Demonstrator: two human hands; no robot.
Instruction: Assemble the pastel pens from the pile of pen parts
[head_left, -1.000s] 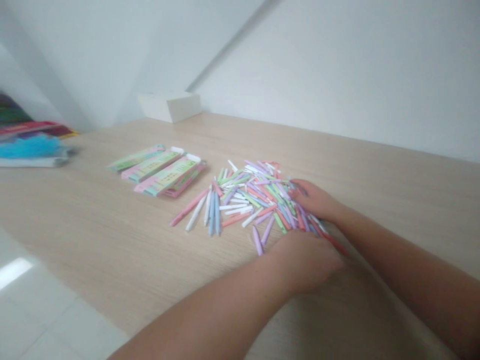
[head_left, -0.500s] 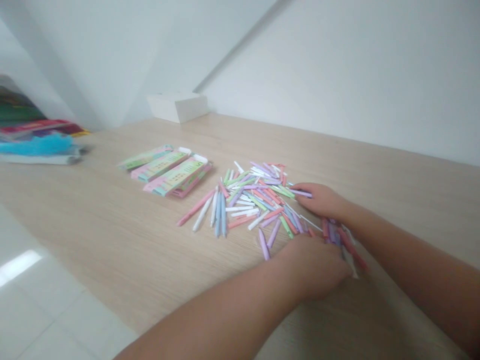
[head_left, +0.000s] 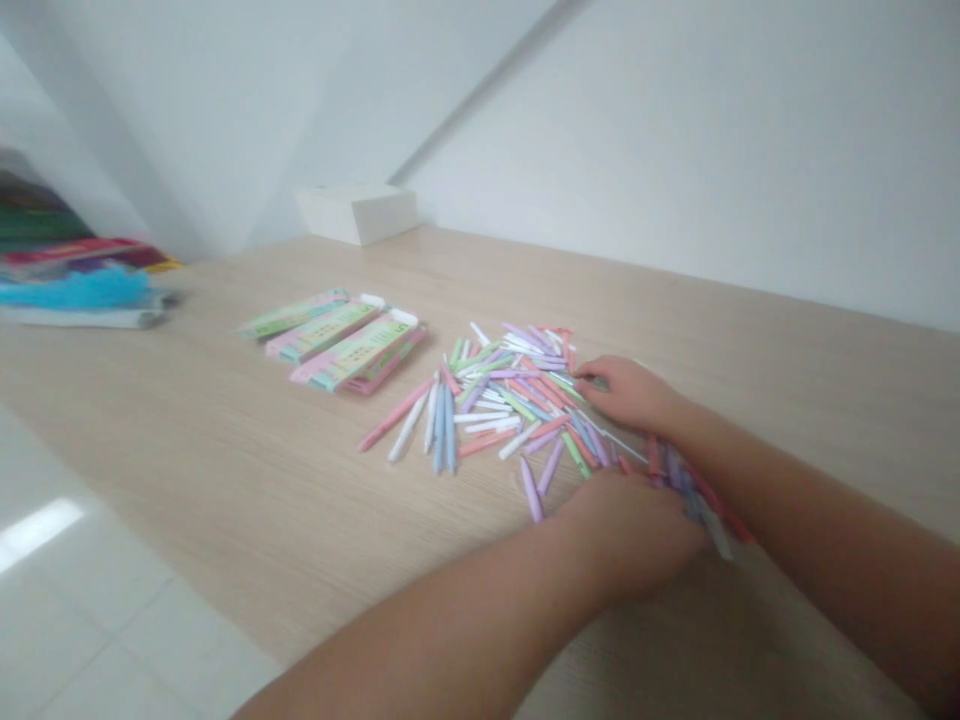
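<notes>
Many pastel pens lie in a loose heap on the wooden table, in pink, purple, blue, green, white and coral. My right hand is at the heap's right edge, thumb and forefinger brought together in a pinch; what lies between the tips is too blurred to make out. Nearer to me, my left hand is curled, back upward, around a bunch of pens whose ends stick out past its far side, partly under my right forearm. Its fingertips are hidden. Two purple pens rest just left of that hand.
Several flat pastel pen boxes lie side by side left of the heap. A white box stands against the wall at the back. Bright blue and red packaged items lie at the far left. The table's edge runs along the lower left.
My right hand has shifted slightly left to the heap, and the purple pen at its fingers no longer shows there. The bunch at my left hand has tilted a little rightward.
</notes>
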